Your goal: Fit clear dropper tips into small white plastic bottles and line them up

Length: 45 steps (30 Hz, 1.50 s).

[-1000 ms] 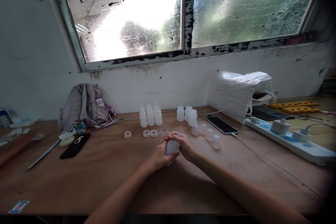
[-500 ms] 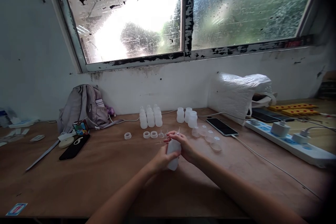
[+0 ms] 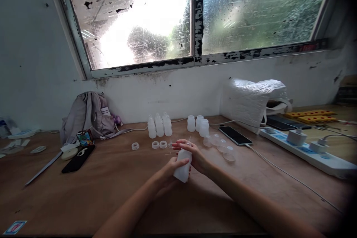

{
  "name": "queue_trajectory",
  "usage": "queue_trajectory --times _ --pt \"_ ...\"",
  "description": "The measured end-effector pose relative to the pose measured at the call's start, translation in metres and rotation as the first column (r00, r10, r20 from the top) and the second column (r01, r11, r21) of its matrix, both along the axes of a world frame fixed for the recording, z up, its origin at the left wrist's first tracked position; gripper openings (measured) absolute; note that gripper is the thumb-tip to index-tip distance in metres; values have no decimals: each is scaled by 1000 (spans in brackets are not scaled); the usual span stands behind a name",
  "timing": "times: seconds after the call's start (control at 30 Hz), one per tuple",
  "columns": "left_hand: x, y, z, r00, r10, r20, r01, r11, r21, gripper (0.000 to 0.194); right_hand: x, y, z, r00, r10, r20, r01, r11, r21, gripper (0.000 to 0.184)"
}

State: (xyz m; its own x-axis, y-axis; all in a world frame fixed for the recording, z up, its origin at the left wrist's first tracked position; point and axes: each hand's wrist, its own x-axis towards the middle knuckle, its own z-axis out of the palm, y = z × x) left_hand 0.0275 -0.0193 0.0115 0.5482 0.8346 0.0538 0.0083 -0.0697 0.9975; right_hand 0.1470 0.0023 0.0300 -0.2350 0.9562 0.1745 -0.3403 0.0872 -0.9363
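A frosted white baby bottle (image 3: 183, 173) is tilted above the table between both hands. My left hand (image 3: 169, 169) wraps round its body, thumb across the near side. My right hand (image 3: 196, 156) closes over the top of the bottle, its fingers covering the neck, so what sits there is hidden. Just beyond the hands lie white collar rings (image 3: 155, 145) and a clear nipple (image 3: 170, 143), with another partly behind my right fingers. Clear domed caps (image 3: 223, 148) lie to the right of my right hand.
Three bottles with nipples (image 3: 159, 126) stand near the wall; beside them are open bottles (image 3: 199, 124). A phone (image 3: 235, 135) on a cable and a power strip (image 3: 309, 152) lie at right. A backpack (image 3: 86, 115), black phone (image 3: 78, 159) and foil bag (image 3: 248, 100) also occupy the table.
The bottle has tipped further, its base swinging slightly left, and more of its body shows below my left thumb. My right hand stays over its top.
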Motion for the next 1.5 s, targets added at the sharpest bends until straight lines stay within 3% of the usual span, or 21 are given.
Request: queue_trajectory --times 0.03,0.1,0.17,0.27,0.4,0.5,0.6,0.7,0.8,0.83,0.9,1.03,1.17,1.33,1.4,1.5 --pt "0 0 0 997 -50 54 54 995 -84 33 0 0 0 1000 28 -4 -28 999 -18 28" --pt "0 1 -1 998 -24 65 31 993 -111 29 0 1 -2 1000 21 9 -20 999 -40 26" --pt "2 1 -3 996 93 3 -93 995 24 30 -1 1 -4 999 -37 23 37 999 -23 24" --pt "4 -1 -5 963 256 -89 -217 926 307 40 -4 -3 -3 990 -132 45 129 990 60 21" --pt "1 0 -11 888 410 -208 -250 811 529 54 -2 -4 2 956 -199 216 156 967 202 23" --pt "-6 9 -17 821 510 -256 -239 715 657 51 6 5 2 867 -272 418 122 928 351 27" --pt "-13 20 -19 789 556 -260 -240 669 703 46 22 23 0 703 -474 530 165 834 527 28" --pt "-18 24 -19 755 602 -260 -257 636 727 45 46 41 -3 409 -626 664 207 772 601 29" --pt "-21 23 -18 733 619 -281 -233 618 751 45 72 55 -10 44 -533 845 194 834 517 28" --pt "-21 23 -18 729 621 -289 -220 612 759 45 80 58 -13 -34 -468 883 173 867 467 26" --pt "-22 22 -18 724 619 -304 -185 599 779 44 90 62 -17 -117 -354 928 120 923 367 23" --pt "-22 21 -18 724 611 -321 -127 576 808 45 94 61 -17 -129 -227 965 54 970 236 19" --pt "-22 19 -16 709 608 -358 -89 580 810 44 88 54 -14 -70 -147 987 73 986 152 17" --pt "-22 17 -14 692 607 -391 -57 586 809 43 90 60 -22 -18 -27 999 95 995 29 15" --pt "-22 17 -14 691 607 -393 -56 586 808 43 92 65 -25 -40 -91 995 76 993 94 16" --pt "-22 18 -14 692 605 -394 -60 592 804 43 94 72 -27 -97 -318 943 74 943 326 20"
